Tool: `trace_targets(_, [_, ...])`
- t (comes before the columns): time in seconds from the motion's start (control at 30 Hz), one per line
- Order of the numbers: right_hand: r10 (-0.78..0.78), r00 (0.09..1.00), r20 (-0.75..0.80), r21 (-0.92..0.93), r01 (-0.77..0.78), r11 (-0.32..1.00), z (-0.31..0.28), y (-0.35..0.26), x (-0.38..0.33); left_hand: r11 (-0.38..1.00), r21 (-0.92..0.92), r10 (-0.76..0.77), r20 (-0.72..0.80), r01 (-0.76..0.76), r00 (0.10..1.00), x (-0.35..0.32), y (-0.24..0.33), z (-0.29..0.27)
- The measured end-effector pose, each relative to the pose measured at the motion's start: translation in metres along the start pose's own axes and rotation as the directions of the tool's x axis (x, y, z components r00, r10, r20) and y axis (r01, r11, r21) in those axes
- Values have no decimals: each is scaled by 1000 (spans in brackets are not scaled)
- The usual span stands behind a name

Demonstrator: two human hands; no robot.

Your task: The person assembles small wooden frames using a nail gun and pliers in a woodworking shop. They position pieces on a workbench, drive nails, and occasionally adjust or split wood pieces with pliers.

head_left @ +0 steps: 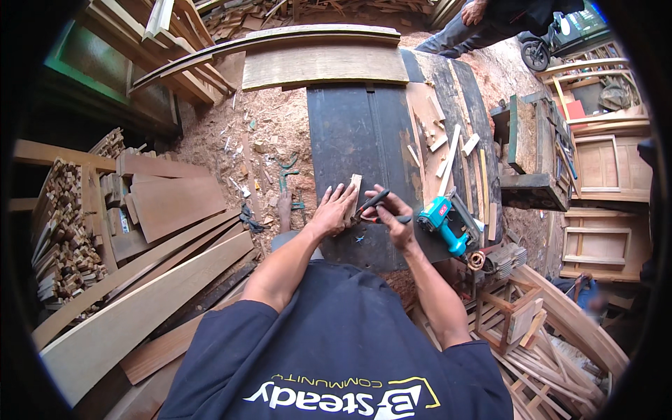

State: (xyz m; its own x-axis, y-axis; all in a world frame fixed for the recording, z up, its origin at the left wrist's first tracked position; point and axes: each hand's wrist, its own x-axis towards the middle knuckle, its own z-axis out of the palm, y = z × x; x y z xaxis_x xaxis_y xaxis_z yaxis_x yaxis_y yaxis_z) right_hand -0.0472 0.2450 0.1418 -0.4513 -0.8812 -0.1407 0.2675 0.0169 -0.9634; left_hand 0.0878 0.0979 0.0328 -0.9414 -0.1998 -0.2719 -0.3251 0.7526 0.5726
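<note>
On the dark tabletop [343, 133], close in front of me, lies a short strip of pale wood [355, 187]. My left hand [334, 208] holds it down from the left, fingers stretched along its side; the thumb is hidden. A pair of pliers [373, 201] with black and red handles is in my right hand [393, 218], fingers wrapped around the handles. Its jaws are at the near end of the strip; whether they grip anything is too small to tell. Just right of that hand rests a teal nail gun [437, 220].
Thin offcuts [448, 157] lie on the table's right side. A wide board [325, 64] spans its far end. Planks [147, 301] and stacked strips [66, 245] stand at left. A wooden stool frame [514, 322] is at lower right. Another person's legs [455, 35] show at the far right.
</note>
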Motion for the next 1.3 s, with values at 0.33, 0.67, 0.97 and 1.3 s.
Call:
trace_targets(0.33, [-62,998,-16,-129,59,990,11,8,4,997,-70,-15,-6,15,1000,-3,3,-6])
trace_targets(0.67, [24,999,-42,99,-20,995,-12,10,20,999,-39,-23,18,24,1000,-2,3,-5])
trace_targets(0.97, [-189,967,-171,-215,150,965,23,30,44,999,-41,-12,6,12,1000,-1,4,-7])
trace_targets(1.3, [-116,988,-105,-238,89,967,37,38,67,999,31,-19,25,18,1000,2,-1,2])
